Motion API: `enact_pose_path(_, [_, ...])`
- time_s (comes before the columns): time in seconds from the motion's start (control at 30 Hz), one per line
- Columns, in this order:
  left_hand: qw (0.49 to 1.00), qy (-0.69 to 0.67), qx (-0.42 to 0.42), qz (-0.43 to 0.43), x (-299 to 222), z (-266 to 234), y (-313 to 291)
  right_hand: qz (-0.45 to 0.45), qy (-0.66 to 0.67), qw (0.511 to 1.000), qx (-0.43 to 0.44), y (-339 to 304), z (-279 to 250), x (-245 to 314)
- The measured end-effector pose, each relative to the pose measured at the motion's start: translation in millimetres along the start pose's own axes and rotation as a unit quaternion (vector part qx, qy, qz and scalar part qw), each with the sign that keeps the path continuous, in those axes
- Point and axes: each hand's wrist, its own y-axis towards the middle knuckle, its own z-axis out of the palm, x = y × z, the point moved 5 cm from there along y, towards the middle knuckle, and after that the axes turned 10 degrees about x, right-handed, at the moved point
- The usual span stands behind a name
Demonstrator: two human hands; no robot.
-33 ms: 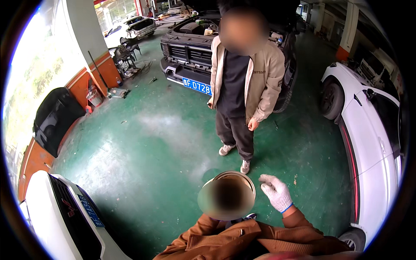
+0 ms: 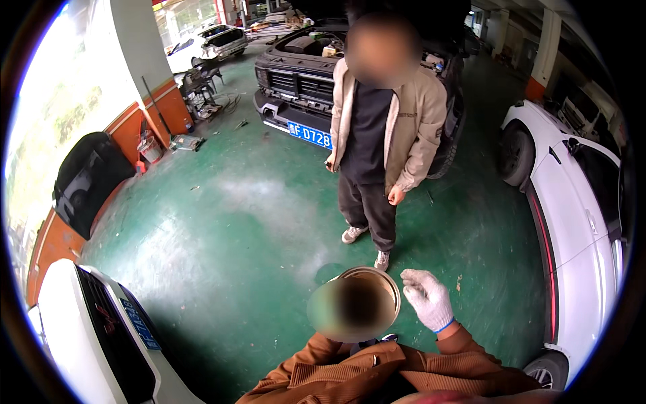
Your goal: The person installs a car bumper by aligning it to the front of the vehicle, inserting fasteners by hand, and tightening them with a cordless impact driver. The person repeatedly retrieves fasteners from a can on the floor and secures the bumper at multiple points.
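A round open-topped can [image 2: 396,291] with a pale metallic rim is in front of my body, its middle blurred and dark. My left forearm runs up to its near side, and the can covers my feet, so my left hand holds it up; the fingers of that hand are hidden behind the blur. Just right of the rim, my right hand [image 2: 428,299] is raised in a white knitted glove with a blue cuff edge. Its fingers are loosely curved with a gap by the thumb, and nothing shows in them.
A person in a beige jacket [image 2: 420,128] stands facing me, before a dark car [image 2: 303,84] with its hood raised. White cars flank me: one front end [image 2: 57,316] at left, another car [image 2: 572,215] at right. A black hood panel [image 2: 91,182] leans against the left wall.
The can has shifted very slightly right, nearer my gloved right hand. The surroundings have shifted slightly in the view.
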Motion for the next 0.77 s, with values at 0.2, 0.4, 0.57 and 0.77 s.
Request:
enact_pose_path(0.2, [0.997,0.031,0.008,0.063,-14.7,-9.4,-25.5,-0.166,-0.232,0.951,0.117,22.4,45.8,59.1])
enact_pose_path(0.4, [0.992,0.032,0.019,0.123,-14.5,-12.1,-37.5,-0.198,-0.294,0.908,0.225,33.1,76.4,65.0])
enact_pose_path(0.57, [0.991,0.007,0.013,0.135,-12.1,-15.5,-53.5,-0.008,-0.376,0.832,0.409,40.9,130.1,32.6])
enact_pose_path(0.77, [0.928,-0.355,0.049,0.100,-26.2,-4.0,-69.9,-0.168,-0.432,0.732,0.499,24.6,182.2,-106.5])
